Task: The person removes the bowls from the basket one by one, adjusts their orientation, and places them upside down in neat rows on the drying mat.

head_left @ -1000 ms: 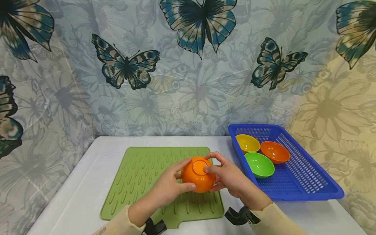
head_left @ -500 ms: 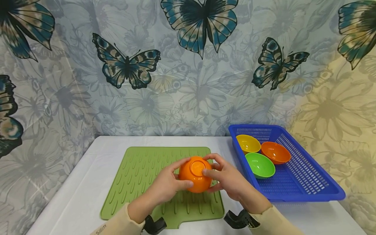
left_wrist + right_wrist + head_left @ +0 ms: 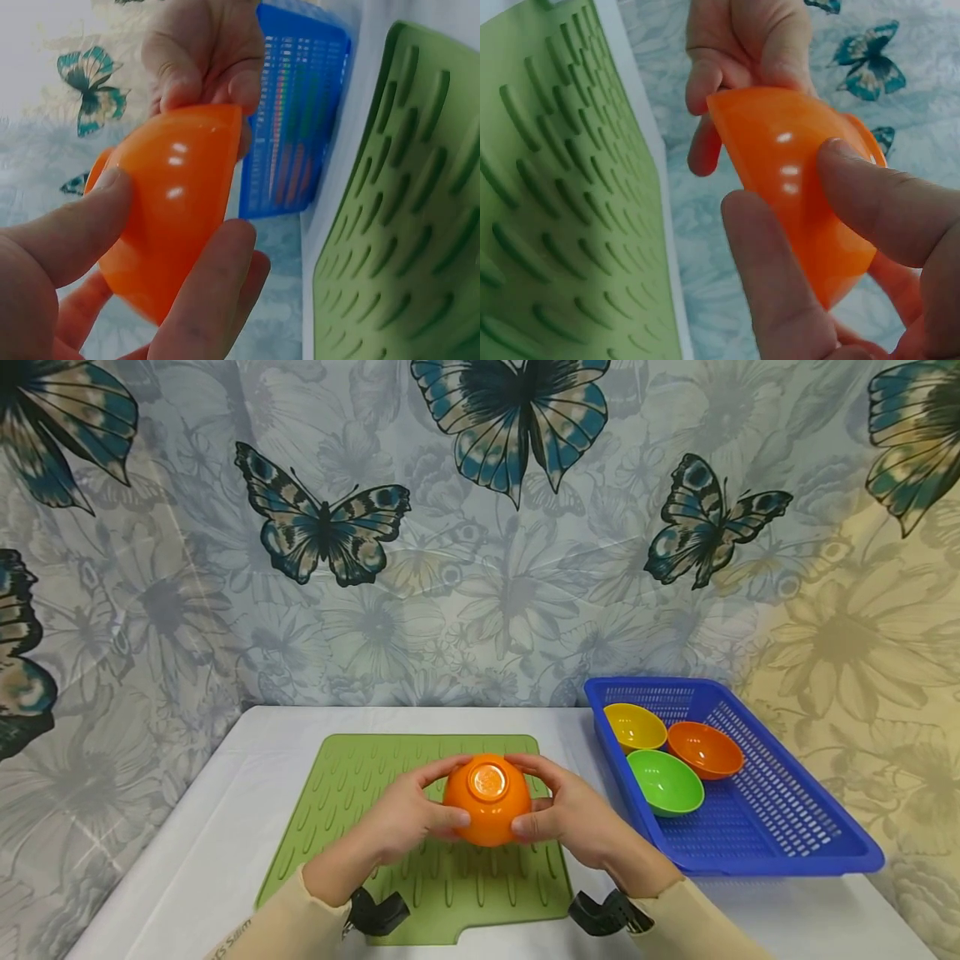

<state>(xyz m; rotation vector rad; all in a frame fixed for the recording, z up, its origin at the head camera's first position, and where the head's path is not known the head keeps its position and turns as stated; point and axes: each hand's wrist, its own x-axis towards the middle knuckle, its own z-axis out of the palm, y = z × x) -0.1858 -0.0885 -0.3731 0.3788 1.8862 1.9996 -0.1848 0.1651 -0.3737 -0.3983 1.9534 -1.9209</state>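
Note:
An orange bowl [image 3: 491,817] is held upside down above a green ridged mat [image 3: 360,827], its round foot facing up toward the head camera. My left hand [image 3: 401,814] grips its left side, thumb on the outer wall and fingers at the rim. On the opposite side my right hand [image 3: 573,818] grips it the same way. In the left wrist view the bowl [image 3: 176,187] shows its smooth outside between thumb and fingers. The right wrist view shows the bowl [image 3: 795,172] clear of the mat, its inside hidden.
At the right stands a blue perforated basket [image 3: 780,864]. In it lie a yellow bowl [image 3: 633,727], a darker orange bowl [image 3: 705,750] and a green bowl [image 3: 665,783]. A white cloth [image 3: 202,827] covers the table, and a butterfly-print curtain [image 3: 517,610] hangs behind.
Both hands have moved slightly left with the bowl. The right thumb has shifted from beside the bowl's foot down to its lower right side, and the foot now shows fully.

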